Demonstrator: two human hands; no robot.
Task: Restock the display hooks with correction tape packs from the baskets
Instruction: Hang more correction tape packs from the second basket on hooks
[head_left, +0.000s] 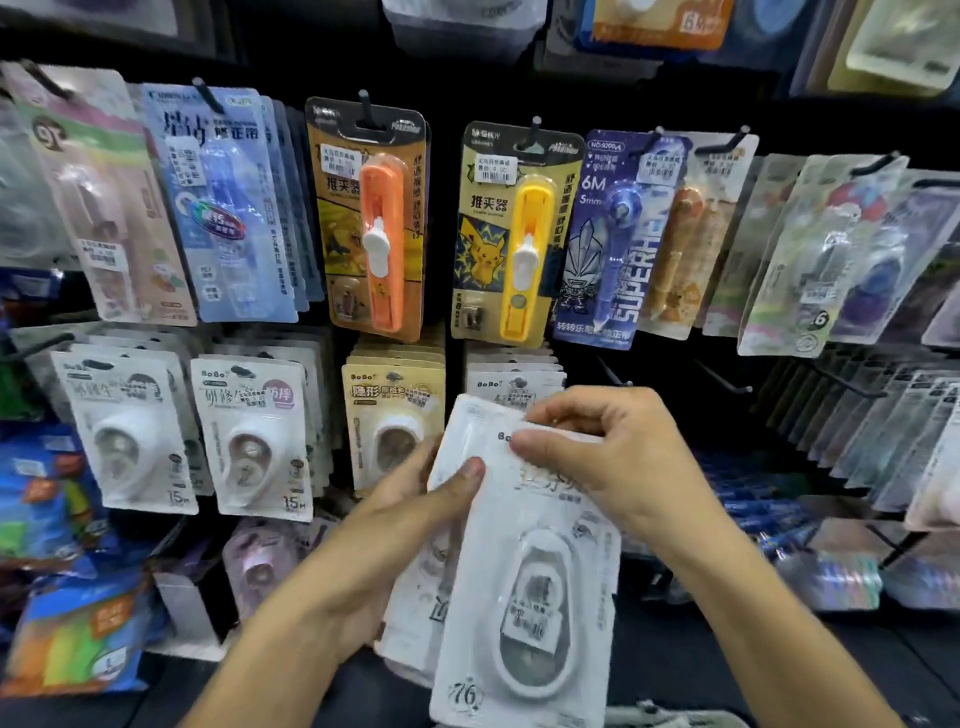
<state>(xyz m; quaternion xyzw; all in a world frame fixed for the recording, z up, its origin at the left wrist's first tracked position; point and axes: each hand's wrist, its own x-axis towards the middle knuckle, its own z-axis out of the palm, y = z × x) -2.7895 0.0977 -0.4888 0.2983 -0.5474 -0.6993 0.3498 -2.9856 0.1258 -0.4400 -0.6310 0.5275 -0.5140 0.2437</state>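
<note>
I hold a stack of white correction tape packs (524, 597) in front of the display, below its middle row. My left hand (410, 509) grips the stack from the left, thumb on the front card. My right hand (592, 452) pinches the top edge of the front pack, fingers curled over its hanger hole. Right behind the stack hangs a row of matching white packs (511, 384) on a hook. To its right, two bare black hooks (613, 371) (727, 379) stick out. No basket is in view.
Hooks of white packs (130, 431) (260, 441) and a beige pack (389, 415) hang to the left. Above hang orange (374, 223) and yellow (511, 239) clip pushers and a blue pen pack (613, 244). Grey packs (883, 426) fill the right.
</note>
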